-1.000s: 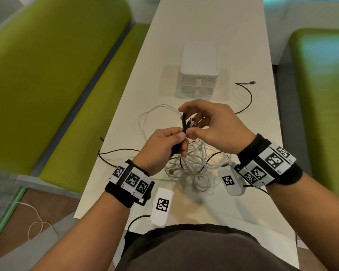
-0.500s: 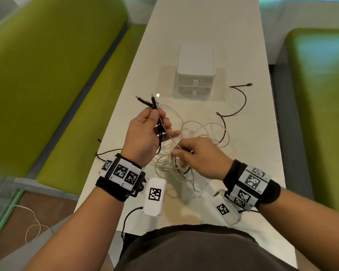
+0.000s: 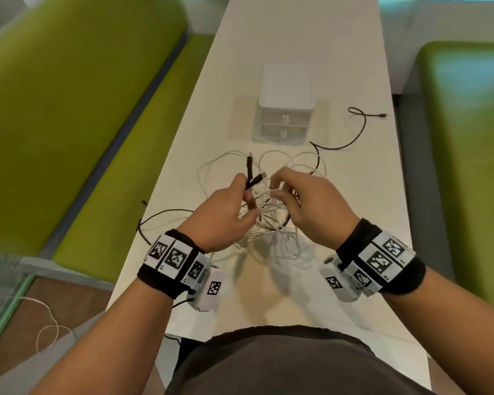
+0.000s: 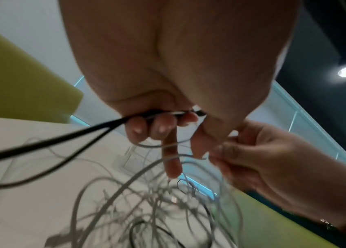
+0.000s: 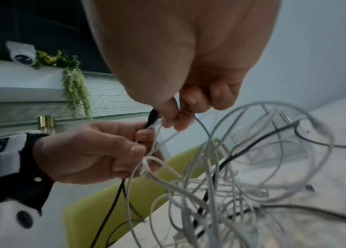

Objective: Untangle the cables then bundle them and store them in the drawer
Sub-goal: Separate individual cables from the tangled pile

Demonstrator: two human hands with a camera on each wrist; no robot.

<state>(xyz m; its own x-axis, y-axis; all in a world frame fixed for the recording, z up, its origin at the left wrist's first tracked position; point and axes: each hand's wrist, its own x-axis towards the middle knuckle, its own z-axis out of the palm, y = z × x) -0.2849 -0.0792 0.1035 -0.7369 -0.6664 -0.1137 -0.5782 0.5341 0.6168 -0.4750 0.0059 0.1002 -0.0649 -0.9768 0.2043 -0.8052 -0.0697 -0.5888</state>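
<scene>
A tangle of white cables (image 3: 268, 220) mixed with black cable hangs between my hands above the white table (image 3: 354, 201). My left hand (image 3: 228, 208) grips the black cable ends (image 3: 253, 178), whose plugs stick up past its fingers; in the left wrist view the black cable (image 4: 66, 135) runs out of the fist. My right hand (image 3: 303, 195) pinches a white cable (image 5: 191, 115) right beside the left hand's fingers. The white two-drawer box (image 3: 286, 109) stands behind the tangle, both drawers closed.
Another stretch of black cable (image 3: 354, 132) lies on the table to the right of the drawer box, and one loops off the left edge (image 3: 154, 220). Green benches (image 3: 69, 109) flank the narrow table on both sides.
My left hand came down and to the right with the black plugs. My right hand rose from the pile to meet it, now pinching white cable beside it.
</scene>
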